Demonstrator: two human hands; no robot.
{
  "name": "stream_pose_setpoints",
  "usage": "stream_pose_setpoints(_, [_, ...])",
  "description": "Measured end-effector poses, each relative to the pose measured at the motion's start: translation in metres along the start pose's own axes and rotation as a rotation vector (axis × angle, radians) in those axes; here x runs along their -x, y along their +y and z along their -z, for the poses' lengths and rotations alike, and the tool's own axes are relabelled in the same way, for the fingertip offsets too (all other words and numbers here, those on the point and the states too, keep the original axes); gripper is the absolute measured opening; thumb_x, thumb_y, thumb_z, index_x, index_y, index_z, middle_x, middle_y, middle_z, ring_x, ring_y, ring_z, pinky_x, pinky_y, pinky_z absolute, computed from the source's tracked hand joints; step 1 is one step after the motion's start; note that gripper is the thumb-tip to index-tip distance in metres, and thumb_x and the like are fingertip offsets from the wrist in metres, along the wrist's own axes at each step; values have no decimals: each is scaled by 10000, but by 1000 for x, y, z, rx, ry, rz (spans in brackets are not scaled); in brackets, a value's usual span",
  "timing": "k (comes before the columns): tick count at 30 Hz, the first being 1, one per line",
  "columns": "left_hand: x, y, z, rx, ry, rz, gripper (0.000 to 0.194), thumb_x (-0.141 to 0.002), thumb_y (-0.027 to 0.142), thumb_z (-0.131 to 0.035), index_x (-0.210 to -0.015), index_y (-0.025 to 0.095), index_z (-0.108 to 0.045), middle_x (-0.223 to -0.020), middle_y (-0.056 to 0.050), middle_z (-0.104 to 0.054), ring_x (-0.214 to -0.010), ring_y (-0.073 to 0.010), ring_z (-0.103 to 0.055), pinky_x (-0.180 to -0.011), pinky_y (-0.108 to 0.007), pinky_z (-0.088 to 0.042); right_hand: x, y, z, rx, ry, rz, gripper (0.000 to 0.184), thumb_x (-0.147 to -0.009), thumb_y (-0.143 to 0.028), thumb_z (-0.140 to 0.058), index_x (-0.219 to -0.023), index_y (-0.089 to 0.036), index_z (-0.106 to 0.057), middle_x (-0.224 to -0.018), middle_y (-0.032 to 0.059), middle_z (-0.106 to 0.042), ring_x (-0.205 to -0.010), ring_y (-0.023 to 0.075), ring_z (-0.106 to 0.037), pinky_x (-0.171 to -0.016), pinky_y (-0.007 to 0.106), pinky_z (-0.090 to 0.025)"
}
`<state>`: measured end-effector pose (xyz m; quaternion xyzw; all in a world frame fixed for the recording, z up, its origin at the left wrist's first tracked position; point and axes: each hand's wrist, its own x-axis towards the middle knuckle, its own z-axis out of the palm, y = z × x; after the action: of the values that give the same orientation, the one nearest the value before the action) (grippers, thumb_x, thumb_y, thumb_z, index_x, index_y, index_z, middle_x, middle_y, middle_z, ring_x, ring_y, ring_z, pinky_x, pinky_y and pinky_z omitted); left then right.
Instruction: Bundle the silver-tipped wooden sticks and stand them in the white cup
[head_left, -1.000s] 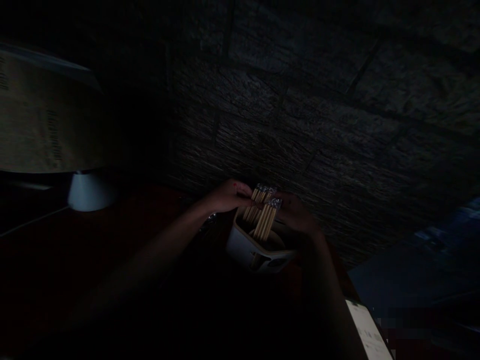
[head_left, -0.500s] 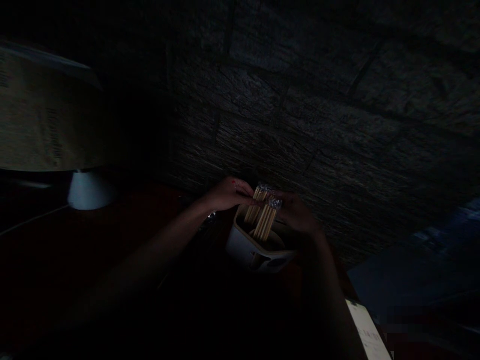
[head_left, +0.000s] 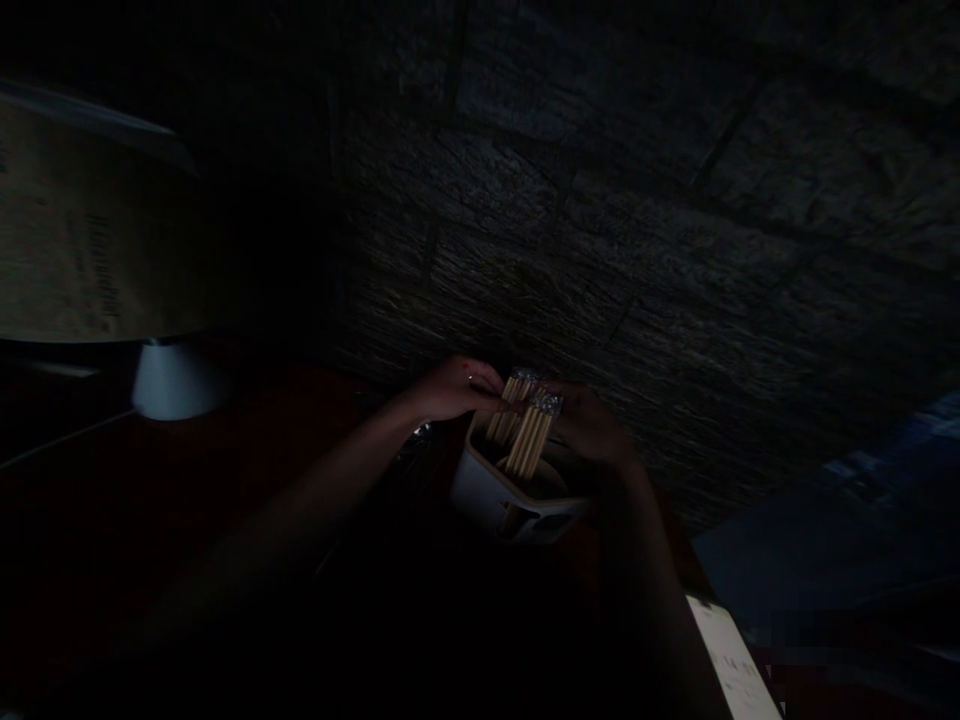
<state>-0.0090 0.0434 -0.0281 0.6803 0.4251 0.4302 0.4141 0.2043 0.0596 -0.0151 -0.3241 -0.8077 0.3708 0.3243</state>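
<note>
Several slim pale chopsticks (head_left: pixel 529 445) with shiny silvery tops stand in a bunch inside a light-coloured holder box (head_left: pixel 480 490). My left hand (head_left: pixel 454 388) reaches in from the left, thumb and fingers closed against the bunch near its tops. From the right, my right hand (head_left: pixel 589 422) grips the same bunch just under the silvery ends; most of its fingers are hidden behind the sticks. The box has an open top, a curved inner divider and a dark cut-out in its front.
A dark stone-block wall (head_left: pixel 525 230) rises behind. At left, a lamp with a printed shade (head_left: pixel 82 230) stands on a pale cone base (head_left: pixel 180 380) on the dark reddish table (head_left: pixel 285 400). A lit phone screen (head_left: pixel 731 650) lies at lower right. The light is very dim.
Almost nothing differs: the view has shifted slightly, and both hands stay at the chopsticks in the box.
</note>
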Motion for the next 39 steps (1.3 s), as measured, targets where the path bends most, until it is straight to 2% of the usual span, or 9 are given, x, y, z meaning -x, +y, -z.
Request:
stream_pose_setpoints(8, [0,0,0,31,-11,11,231,-595,204,-768,-776,127,-648,-764,-15,-701,-712,-130,-631,-660,-236,-430,1,1,0,-6,-6,-15,280,-730,-378,-707,-940,-199,-755,-914,29,-750,-860,232,-684,-793,326,-509])
stream_pose_setpoints(15, [2,2,0,17,-14,15,233,-604,199,-773,-783,120,-646,-772,-19,-693,-723,-131,-624,-680,-241,-428,2,3,1,-14,-14,-2,254,-745,-376,-701,-902,-183,-748,-901,38,-746,-832,213,-677,-763,311,-504])
stream_pose_setpoints(21, [2,2,1,30,-17,2,233,-615,205,-771,-797,121,-652,-798,-28,-695,-742,-135,-629,-681,-239,-425,2,2,0,-61,32,-28,242,-745,-357,-702,-905,-181,-749,-883,38,-748,-824,209,-681,-754,302,-504])
stream_pose_setpoints(27, [1,1,0,43,-11,5,266,-589,229,-785,-787,127,-639,-755,-14,-685,-709,-136,-624,-655,-237,-421,2,-1,0,17,18,-26,234,-736,-371,-698,-864,-181,-745,-854,30,-744,-816,214,-680,-744,300,-504])
stream_pose_setpoints(33, [1,1,-1,2,-35,-9,242,-617,215,-753,-818,119,-659,-820,-33,-710,-772,-153,-644,-719,-258,-439,1,-2,-2,33,10,-35,244,-731,-363,-698,-903,-196,-745,-886,28,-744,-821,219,-677,-742,313,-511])
stream_pose_setpoints(39, [-1,-1,-2,29,-25,-16,207,-608,184,-750,-780,123,-651,-757,-16,-693,-728,-135,-628,-691,-245,-437,1,-3,0,84,-11,-3,225,-746,-321,-686,-913,-182,-743,-896,39,-742,-832,223,-677,-767,321,-497])
